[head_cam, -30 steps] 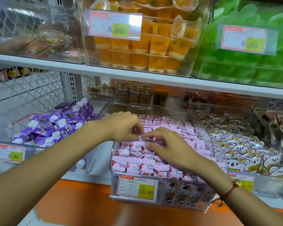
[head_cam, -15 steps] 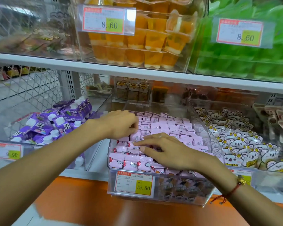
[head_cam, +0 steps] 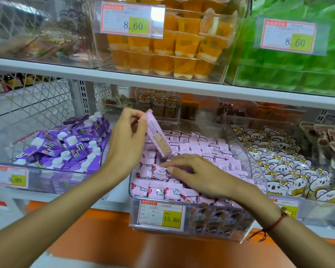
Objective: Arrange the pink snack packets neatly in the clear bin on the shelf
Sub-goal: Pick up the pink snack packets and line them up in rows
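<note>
Clear bin [head_cam: 240,232] tag reads "15.80". Left hand [head_cam: 127,141] grip pinches one pink packet [head_cam: 158,135] by its top, tilted above the bin. At its 5 o'clock, right hand [head_cam: 198,176] fingers, relaxed and apart, rest on binned pink snack packets [head_cam: 207,147].

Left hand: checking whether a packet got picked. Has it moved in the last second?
Yes. The left hand rose off the clear bin toward the upper shelf, pinching a pink packet.

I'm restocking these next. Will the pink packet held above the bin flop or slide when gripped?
Probably stiff: the pink packet stays straight though the left hand pinches only its top end. Likely light, since fingertips carry it. Its glossy wrapper may be a little slippery.
</note>
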